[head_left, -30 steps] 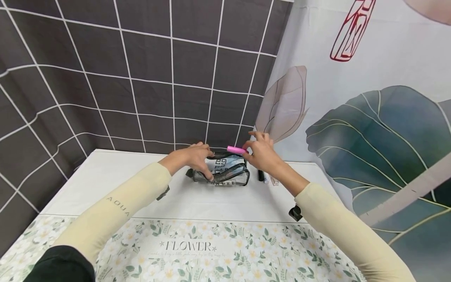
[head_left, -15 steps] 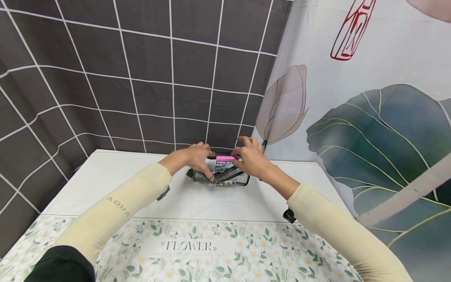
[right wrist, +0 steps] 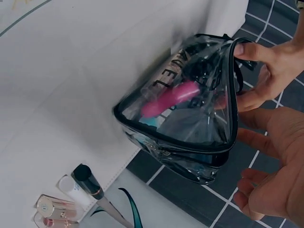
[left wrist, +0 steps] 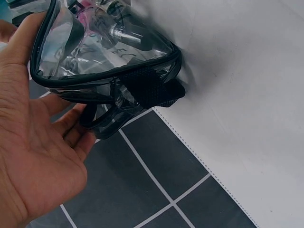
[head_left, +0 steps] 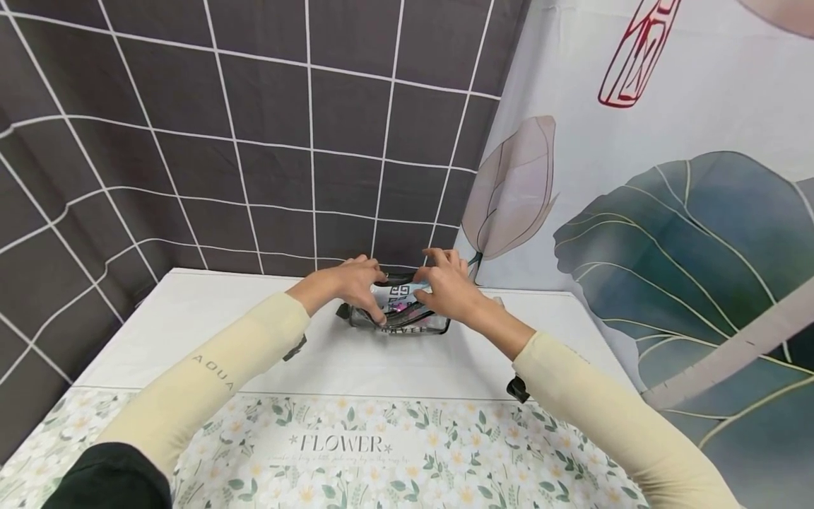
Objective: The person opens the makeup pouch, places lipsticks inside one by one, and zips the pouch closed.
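A clear zip pouch (head_left: 416,322) with black trim and printed lettering lies on the white table near the back wall, its top unzipped. My left hand (head_left: 348,286) grips its left side, thumb on the near edge of the opening and fingers behind. Inside, seen through the clear plastic in the right wrist view, is a blurred glossy pink tube (right wrist: 171,99), along with other small items. Over the right part of the opening, my right hand (head_left: 448,291) has its fingers spread and no longer holds the tube; its fingertips are right at the pouch's rim.
Beside the pouch in the right wrist view lie a black-capped slim tube (right wrist: 88,180), a small white tube (right wrist: 71,189) and a clear-capped cosmetic (right wrist: 54,208). A dark gridded cloth (head_left: 254,177) hangs directly behind the table. A floral mat (head_left: 343,466) covers the near side.
My right hand has carried the pink tube left over the pouch and let go of it; the tube is now inside. My left hand has stayed on the pouch.
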The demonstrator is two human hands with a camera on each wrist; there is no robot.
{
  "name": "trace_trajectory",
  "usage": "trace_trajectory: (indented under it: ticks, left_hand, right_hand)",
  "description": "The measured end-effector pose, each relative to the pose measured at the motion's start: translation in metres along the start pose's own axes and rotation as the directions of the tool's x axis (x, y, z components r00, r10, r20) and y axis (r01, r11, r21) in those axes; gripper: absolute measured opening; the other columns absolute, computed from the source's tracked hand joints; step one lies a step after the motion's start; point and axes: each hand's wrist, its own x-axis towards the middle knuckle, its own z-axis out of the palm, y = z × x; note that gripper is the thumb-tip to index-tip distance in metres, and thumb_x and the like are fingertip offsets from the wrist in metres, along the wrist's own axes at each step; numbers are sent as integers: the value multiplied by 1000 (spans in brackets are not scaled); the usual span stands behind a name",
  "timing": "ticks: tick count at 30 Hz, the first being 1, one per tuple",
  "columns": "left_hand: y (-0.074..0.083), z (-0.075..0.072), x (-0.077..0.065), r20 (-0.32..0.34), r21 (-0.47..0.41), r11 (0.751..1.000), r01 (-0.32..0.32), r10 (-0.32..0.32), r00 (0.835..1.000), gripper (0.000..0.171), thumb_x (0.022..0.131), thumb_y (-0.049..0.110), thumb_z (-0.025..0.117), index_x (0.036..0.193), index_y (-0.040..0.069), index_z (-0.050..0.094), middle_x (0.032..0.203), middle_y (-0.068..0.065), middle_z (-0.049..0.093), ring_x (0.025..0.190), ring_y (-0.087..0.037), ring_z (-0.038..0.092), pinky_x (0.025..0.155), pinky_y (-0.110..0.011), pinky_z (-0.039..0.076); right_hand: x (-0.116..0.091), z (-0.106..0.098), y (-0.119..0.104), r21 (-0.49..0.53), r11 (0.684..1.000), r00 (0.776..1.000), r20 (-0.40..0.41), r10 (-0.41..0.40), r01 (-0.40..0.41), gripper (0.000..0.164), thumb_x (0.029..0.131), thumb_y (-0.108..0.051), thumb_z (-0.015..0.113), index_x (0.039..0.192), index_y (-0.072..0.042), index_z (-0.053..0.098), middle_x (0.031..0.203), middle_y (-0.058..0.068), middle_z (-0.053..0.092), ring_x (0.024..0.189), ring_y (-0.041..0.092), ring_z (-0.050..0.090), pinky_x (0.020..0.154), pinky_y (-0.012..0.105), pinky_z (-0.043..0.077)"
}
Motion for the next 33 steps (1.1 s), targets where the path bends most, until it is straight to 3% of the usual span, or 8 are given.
trace_trajectory:
  ticks: [21, 33]
  left_hand:
    - [-2, 2, 1, 3, 4, 1000, -7, 7, 1000, 101, 85, 61, 87, 166, 8, 57, 165, -17, 53, 135, -30, 46, 120, -49, 44]
    - [0, 2, 0, 4, 7, 1000, 9, -9, 1000, 102, 85, 62, 86, 167, 10, 55, 168, -15, 51, 136, -29, 45, 120, -48, 44]
  right_hand:
    - [-5, -10, 21, 20, 1000, 994, -113, -15, 18, 18, 107, -18, 74, 117, -8, 85, 172, 29, 47, 152, 54, 39, 116, 71, 34]
    - [-10, -22, 46, 38, 997, 986, -151, 73, -68, 20, 108, -20, 72, 115, -5, 83, 173, 29, 45, 149, 53, 38, 115, 70, 33]
